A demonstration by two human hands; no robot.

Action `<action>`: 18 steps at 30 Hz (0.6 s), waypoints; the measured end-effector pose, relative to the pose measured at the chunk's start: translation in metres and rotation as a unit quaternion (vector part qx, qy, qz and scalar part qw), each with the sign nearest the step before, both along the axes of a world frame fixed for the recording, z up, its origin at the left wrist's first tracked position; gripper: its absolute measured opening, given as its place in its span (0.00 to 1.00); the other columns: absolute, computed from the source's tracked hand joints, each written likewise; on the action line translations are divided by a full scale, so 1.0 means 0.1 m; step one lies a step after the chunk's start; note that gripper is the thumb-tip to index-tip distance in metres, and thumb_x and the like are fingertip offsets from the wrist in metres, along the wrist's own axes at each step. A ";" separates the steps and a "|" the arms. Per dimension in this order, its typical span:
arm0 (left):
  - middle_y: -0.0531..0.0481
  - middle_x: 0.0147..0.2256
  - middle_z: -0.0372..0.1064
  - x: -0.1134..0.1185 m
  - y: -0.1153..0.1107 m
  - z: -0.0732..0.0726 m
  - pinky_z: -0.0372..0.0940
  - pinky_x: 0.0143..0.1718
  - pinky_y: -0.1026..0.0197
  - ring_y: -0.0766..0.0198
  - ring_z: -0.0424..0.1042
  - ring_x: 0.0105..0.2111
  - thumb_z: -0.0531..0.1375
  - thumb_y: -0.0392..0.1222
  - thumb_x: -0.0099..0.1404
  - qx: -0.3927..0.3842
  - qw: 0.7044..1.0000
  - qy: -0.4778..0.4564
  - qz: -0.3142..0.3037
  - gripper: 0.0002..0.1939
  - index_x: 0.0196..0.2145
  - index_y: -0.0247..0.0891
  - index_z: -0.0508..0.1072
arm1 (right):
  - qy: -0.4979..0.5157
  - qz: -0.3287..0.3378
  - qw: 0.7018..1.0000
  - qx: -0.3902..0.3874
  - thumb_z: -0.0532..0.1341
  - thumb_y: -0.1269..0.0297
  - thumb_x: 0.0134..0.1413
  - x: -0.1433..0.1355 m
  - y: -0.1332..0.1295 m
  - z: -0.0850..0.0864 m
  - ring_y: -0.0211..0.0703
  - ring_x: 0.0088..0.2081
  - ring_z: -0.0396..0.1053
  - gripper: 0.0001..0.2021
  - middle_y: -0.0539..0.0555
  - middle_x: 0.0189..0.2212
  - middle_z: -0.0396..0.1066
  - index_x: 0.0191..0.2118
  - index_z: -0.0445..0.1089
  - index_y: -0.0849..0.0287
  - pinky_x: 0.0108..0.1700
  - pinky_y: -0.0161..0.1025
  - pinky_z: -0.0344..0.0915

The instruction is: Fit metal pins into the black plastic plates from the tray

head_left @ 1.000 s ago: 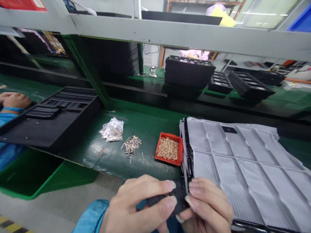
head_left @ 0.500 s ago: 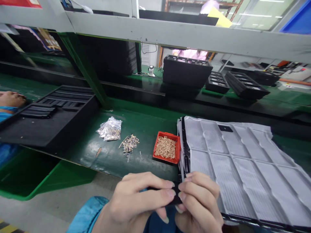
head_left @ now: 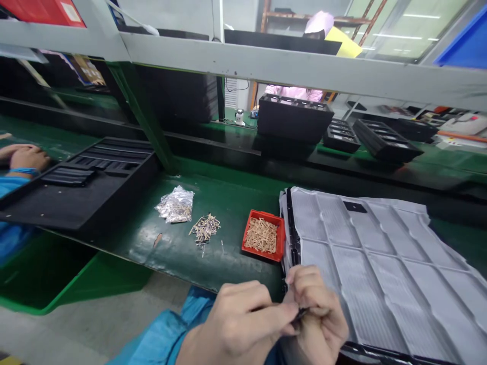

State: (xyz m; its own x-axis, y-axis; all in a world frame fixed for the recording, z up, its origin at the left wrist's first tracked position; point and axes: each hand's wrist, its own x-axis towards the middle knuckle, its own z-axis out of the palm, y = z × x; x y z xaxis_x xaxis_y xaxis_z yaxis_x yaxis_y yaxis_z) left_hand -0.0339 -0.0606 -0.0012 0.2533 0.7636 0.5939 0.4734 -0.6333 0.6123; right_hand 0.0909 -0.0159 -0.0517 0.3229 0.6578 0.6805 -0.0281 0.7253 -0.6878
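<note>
My left hand [head_left: 243, 317] and my right hand [head_left: 317, 309] meet in front of my body at the bench's front edge. Between their fingertips is a small black piece [head_left: 300, 314], mostly covered by the fingers, so its exact kind does not show. Both hands are closed on it. Just beyond them stands a red bin [head_left: 282, 238] full of small tan pieces [head_left: 262, 234]. To its left lie a loose pile of small pin-like parts [head_left: 205, 228] and some clear plastic bags [head_left: 175, 204] with parts inside.
A stack of grey-white padded sheets [head_left: 388, 258] with a small black plate [head_left: 355, 207] on top lies at the right. A black tray [head_left: 61, 203] rests at the left by a co-worker's hands [head_left: 28, 157]. Below sits a green tub [head_left: 95, 279]. A green post [head_left: 142, 116] rises behind.
My hands have shifted slightly right and turned, with the left fingers now crossing over towards the right hand. The black piece has turned and shows less. The view has tilted a little.
</note>
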 end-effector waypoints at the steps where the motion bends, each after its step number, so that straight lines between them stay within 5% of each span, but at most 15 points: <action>1: 0.47 0.27 0.76 0.04 0.01 -0.04 0.69 0.26 0.62 0.64 0.74 0.25 0.58 0.31 0.77 0.008 1.000 -0.001 0.007 0.11 0.47 0.29 0.82 | 0.005 0.013 1.000 -0.019 0.53 0.68 0.72 0.00 0.01 -0.02 0.38 0.26 0.54 0.18 0.44 0.21 0.49 0.27 0.58 0.55 0.32 0.42 0.60; 7: 0.49 0.25 0.71 0.05 0.10 -0.22 0.63 0.24 0.62 0.65 0.71 0.22 0.56 0.37 0.80 0.019 0.997 -0.012 0.079 0.14 0.47 0.29 0.81 | -0.064 0.048 0.995 -0.063 0.58 0.64 0.73 0.13 0.08 -0.13 0.43 0.34 0.68 0.11 0.50 0.28 0.65 0.35 0.68 0.57 0.36 0.43 0.67; 14: 0.48 0.27 0.79 -0.17 0.00 -0.38 0.70 0.29 0.62 0.63 0.78 0.24 0.54 0.43 0.81 -0.069 0.997 -0.014 -0.031 0.14 0.46 0.36 0.79 | -0.140 -0.052 0.984 0.101 0.60 0.65 0.71 0.11 0.18 -0.23 0.36 0.22 0.58 0.21 0.47 0.18 0.60 0.23 0.64 0.58 0.29 0.42 0.63; 16: 0.49 0.28 0.81 -0.37 0.22 -0.32 0.70 0.27 0.63 0.64 0.78 0.23 0.58 0.41 0.78 -0.094 0.995 0.004 -0.030 0.11 0.43 0.37 0.80 | -0.158 -0.063 0.983 0.072 0.60 0.68 0.70 0.06 0.21 -0.25 0.38 0.24 0.63 0.18 0.47 0.19 0.63 0.24 0.66 0.58 0.30 0.42 0.66; 18: 0.52 0.31 0.83 -0.63 0.74 -0.18 0.73 0.30 0.65 0.65 0.80 0.27 0.62 0.38 0.74 -0.153 0.987 0.044 0.032 0.07 0.39 0.40 0.81 | -0.206 -0.072 0.975 -0.029 0.62 0.68 0.69 0.01 0.23 -0.26 0.41 0.30 0.72 0.07 0.53 0.30 0.75 0.36 0.75 0.59 0.35 0.42 0.71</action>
